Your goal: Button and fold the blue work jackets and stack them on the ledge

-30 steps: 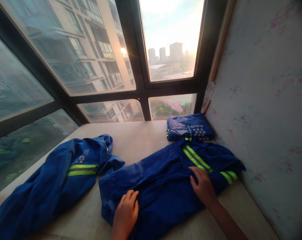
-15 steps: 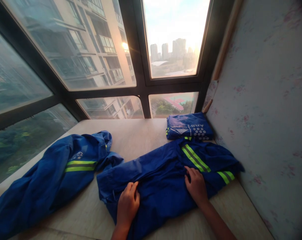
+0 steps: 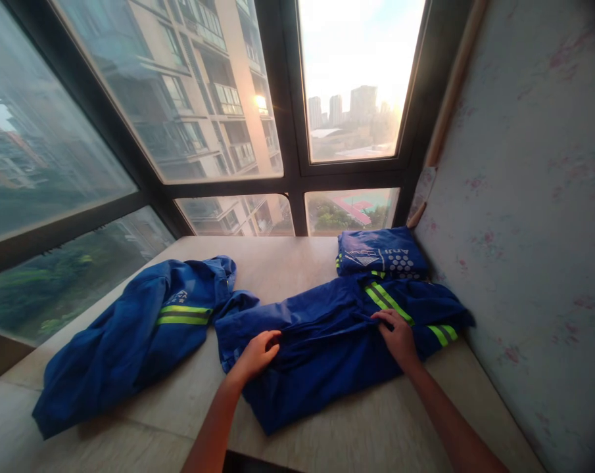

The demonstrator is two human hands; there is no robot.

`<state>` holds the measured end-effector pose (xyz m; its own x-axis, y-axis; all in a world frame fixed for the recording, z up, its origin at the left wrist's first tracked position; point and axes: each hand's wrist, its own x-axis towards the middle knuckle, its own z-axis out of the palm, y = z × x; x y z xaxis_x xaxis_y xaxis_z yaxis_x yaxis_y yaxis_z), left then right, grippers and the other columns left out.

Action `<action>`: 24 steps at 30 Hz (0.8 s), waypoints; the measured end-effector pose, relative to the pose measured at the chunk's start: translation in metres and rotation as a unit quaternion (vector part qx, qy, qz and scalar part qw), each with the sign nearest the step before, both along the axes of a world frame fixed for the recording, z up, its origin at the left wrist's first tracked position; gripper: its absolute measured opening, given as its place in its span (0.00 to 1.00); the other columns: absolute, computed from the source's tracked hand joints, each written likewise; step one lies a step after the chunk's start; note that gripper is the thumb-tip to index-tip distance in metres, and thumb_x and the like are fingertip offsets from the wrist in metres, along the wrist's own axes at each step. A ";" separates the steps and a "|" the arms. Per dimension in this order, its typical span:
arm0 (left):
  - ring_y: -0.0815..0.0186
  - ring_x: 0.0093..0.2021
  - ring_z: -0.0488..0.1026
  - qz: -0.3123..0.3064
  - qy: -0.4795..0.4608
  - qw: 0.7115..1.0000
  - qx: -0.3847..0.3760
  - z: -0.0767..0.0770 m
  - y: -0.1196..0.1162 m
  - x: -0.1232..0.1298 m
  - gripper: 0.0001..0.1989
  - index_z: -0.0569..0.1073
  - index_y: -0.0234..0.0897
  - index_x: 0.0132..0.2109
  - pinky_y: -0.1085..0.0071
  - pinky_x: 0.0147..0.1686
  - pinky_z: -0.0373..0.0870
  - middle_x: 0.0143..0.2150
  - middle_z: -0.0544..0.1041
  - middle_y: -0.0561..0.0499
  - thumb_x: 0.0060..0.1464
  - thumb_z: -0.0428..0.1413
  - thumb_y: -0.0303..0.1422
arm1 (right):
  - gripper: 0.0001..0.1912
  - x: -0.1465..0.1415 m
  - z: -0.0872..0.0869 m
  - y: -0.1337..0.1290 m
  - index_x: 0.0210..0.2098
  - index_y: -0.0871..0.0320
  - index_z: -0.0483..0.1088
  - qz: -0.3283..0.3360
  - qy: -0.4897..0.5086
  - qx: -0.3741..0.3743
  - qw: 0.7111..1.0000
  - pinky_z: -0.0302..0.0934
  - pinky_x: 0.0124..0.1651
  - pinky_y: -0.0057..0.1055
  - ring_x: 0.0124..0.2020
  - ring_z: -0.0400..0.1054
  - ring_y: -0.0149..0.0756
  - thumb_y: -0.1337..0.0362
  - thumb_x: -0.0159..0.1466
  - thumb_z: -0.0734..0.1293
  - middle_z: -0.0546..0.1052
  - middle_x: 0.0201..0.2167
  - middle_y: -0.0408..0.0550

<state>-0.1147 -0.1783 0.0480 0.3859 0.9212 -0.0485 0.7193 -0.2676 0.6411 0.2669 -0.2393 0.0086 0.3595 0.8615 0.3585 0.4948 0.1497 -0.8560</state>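
In the head view, your right hand (image 3: pixel 396 336) is nearly closed, with thumb and fingertips pinching a raised fold of the dark blue cloth jacket with yellow-green and gray stripes (image 3: pixel 327 368). Your left hand (image 3: pixel 260 355) has its fingers bent in, touching the same jacket near its left end. You can't tell if any cloth is tucked between those fingers and the thumb.

The jacket lies across the middle of the pale, smooth window ledge (image 3: pixel 179 410), and its striped end reaches the right edge, by the wall. It is wrinkled, with long folds running between your hands, and one corner points at the near edge.

A neatly folded blue cloth bundle with white letters and dots (image 3: pixel 382 253) sits at the far right corner. A crumpled blue cloth jacket with a white logo (image 3: pixel 124 335) lies along the left edge.
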 end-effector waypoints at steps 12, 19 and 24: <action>0.48 0.68 0.58 -0.006 0.252 0.950 0.186 0.001 -0.011 0.000 0.33 0.64 0.42 0.66 0.45 0.66 0.51 0.69 0.63 0.41 0.54 0.60 0.38 | 0.08 0.031 -0.014 -0.143 0.19 0.50 0.68 -0.103 0.021 -0.151 0.983 0.67 0.38 0.39 0.31 0.72 0.45 0.56 0.49 0.61 0.78 0.26 0.47; 0.46 0.62 0.67 -0.055 0.262 0.953 0.141 -0.007 0.021 0.042 0.33 0.62 0.36 0.67 0.51 0.60 0.61 0.63 0.69 0.34 0.56 0.58 0.39 | 0.27 0.039 -0.033 -0.140 0.52 0.52 0.70 -0.222 0.025 -0.238 0.945 0.68 0.40 0.42 0.39 0.77 0.50 0.46 0.57 0.60 0.81 0.41 0.52; 0.55 0.50 0.76 -0.123 0.154 0.980 0.035 -0.004 -0.014 0.076 0.29 0.65 0.41 0.65 0.63 0.51 0.70 0.53 0.78 0.43 0.56 0.52 0.27 | 0.48 0.018 -0.031 -0.096 0.67 0.63 0.53 -0.235 -0.104 -0.277 0.926 0.67 0.41 0.47 0.46 0.75 0.59 0.37 0.58 0.60 0.75 0.52 0.68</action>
<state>-0.0386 -0.1922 0.0439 0.5744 0.8070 -0.1373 0.7836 -0.4936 0.3774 0.2850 -0.3357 -0.0219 0.7144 0.6996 0.0124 0.5567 -0.5576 -0.6157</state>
